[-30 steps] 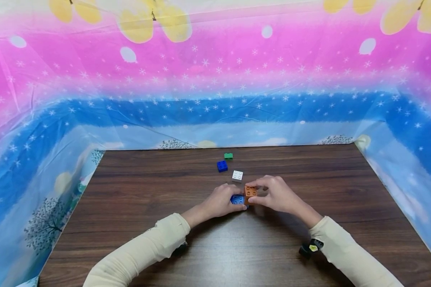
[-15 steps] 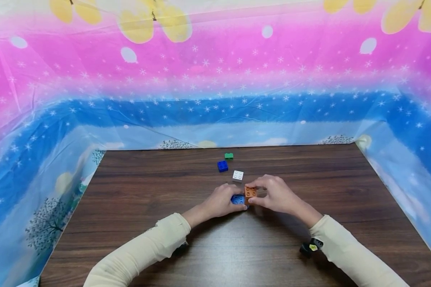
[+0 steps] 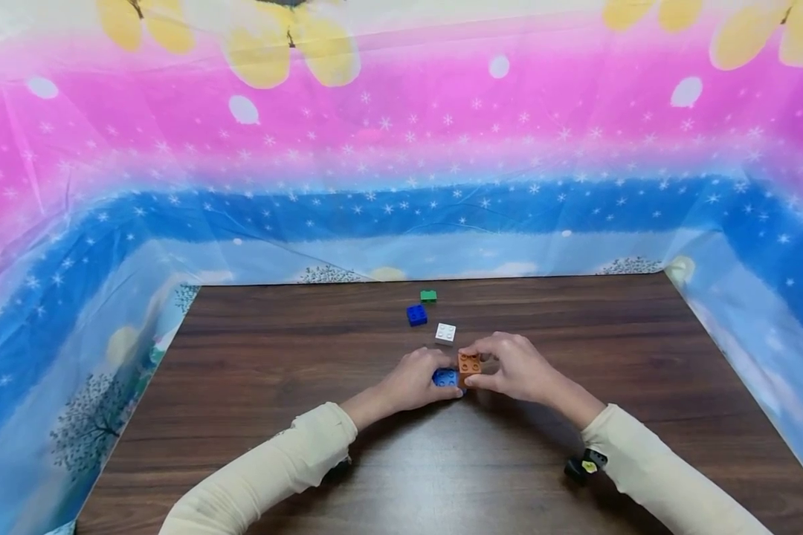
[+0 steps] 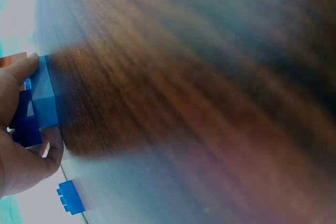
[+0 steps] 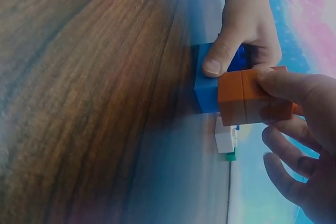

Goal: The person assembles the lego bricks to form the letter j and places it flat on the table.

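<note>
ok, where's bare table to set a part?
Free: table between both sleeves; left of loose blue brick; right of right hand.
Crowded: centre: left hand on blue bricks, orange bricks in right hand, white brick and green brick beyond.

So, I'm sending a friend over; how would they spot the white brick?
On the brown table, look just past the left hand and right hand. The white brick lies there, closer to them than the loose dark blue brick and green brick, and is the only white one.
</note>
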Demonstrator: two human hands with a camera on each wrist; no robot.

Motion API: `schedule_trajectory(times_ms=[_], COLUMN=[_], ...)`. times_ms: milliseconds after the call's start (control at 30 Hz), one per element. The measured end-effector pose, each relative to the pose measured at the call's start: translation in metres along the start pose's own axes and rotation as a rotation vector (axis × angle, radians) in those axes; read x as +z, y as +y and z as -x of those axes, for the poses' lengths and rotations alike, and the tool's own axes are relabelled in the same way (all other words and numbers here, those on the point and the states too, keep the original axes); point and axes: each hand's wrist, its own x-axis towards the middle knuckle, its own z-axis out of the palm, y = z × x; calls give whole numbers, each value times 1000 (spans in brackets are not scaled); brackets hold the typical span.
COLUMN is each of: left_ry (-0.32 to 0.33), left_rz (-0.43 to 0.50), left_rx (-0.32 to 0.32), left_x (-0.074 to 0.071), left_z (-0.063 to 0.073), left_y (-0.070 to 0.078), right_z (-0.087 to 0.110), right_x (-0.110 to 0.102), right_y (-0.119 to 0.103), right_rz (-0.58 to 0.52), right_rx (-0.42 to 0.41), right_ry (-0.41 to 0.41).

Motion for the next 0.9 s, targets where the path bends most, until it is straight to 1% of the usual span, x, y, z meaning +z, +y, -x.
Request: schedule_trajectory(times_ms=[233,367,500,633,900], left_ry=[5,3,5,11,7], left_rz=[0,7,5,-2,-13], left_rx=[-3,-10,-7,-2,4], left_x=[0,0,0,1,0], left_z=[1,1,2,2,2], left_y=[-1,0,1,0,0], right_z=[2,3,5,6,0], right_x=[1,1,0,-2,-14], right_y=[-2,-3,-1,3,8], right_rz=[-38,-38,-52,-101,-140], right_rx=[19,26,13,0,-40], right_ry=[9,9,-7,-22,13])
